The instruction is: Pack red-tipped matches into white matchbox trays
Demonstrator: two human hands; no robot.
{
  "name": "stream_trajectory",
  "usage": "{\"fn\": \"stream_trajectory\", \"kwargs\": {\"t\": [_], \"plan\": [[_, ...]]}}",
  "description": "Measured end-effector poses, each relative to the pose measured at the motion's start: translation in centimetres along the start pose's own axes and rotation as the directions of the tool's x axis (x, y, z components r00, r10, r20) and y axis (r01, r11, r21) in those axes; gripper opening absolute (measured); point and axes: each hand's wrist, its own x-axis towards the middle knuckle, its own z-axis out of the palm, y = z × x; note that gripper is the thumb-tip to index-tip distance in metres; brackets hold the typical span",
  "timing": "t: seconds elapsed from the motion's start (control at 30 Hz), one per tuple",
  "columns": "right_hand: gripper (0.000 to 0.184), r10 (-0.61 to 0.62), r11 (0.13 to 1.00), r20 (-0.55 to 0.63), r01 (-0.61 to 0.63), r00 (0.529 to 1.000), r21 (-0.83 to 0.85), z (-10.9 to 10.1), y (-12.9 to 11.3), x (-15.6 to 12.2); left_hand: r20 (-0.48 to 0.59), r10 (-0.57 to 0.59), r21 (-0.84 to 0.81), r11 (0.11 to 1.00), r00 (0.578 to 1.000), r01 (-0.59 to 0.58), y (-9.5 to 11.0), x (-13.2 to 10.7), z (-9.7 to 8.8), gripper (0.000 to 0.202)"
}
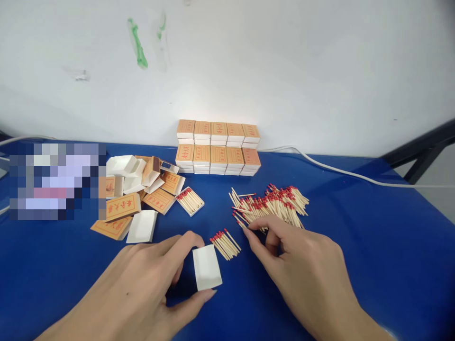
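My left hand (pixel 149 284) pinches a small white matchbox tray (pixel 206 267) between thumb and forefinger, resting it on the blue table (pixel 355 246). Just beyond the tray lies a small bundle of red-tipped matches (pixel 225 244). My right hand (pixel 302 265) reaches into the near edge of a loose heap of matches (pixel 272 204), its fingertips curled and touching a few sticks. Whether it has any pinched is hidden by the fingers.
Two rows of stacked orange matchboxes (pixel 217 147) stand against the white wall. At left lies a jumble of orange sleeves and white trays (pixel 137 189), one open tray filled with matches (pixel 190 201). A white cable (pixel 337 170) runs along the back right. A blurred patch covers the far left.
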Motion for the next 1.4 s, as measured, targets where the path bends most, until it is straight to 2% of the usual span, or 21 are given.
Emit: {"fn": "stream_trajectory", "kwargs": {"t": [0.33,0.63,0.83,1.03,1.23,1.4], "plan": [[0.035,-0.022,0.999,0.022,0.023,1.0,-0.036,0.1,0.1,0.0,-0.014,0.02,0.009,1.0,1.0,-0.02,0.0,-0.1,0.0,0.045],[0.033,-0.042,0.999,-0.002,0.042,0.999,0.027,-0.2,-0.1,0.0,-0.01,0.019,0.023,1.0,1.0,-0.019,0.0,0.1,-0.1,0.048],[0.029,-0.023,0.994,0.08,0.014,0.997,0.111,-0.3,-0.6,-0.4,-0.02,0.029,0.028,0.999,0.999,-0.029,0.1,0.1,-0.1,0.051],[0.027,-0.045,0.992,0.046,0.039,0.998,0.122,0.2,-0.6,-0.3,-0.018,0.024,0.019,1.0,1.0,-0.024,-0.1,0.1,0.1,0.049],[0.031,-0.105,0.987,0.07,0.096,0.992,0.13,0.7,-0.6,-0.6,-0.011,0.015,-0.002,1.0,1.0,-0.015,-0.1,0.0,0.1,0.045],[0.029,-0.101,0.979,0.108,0.079,0.989,0.188,0.4,-0.7,-0.7,-0.004,0.014,-0.006,1.0,1.0,-0.014,0.0,-0.1,-0.1,0.044]]}}
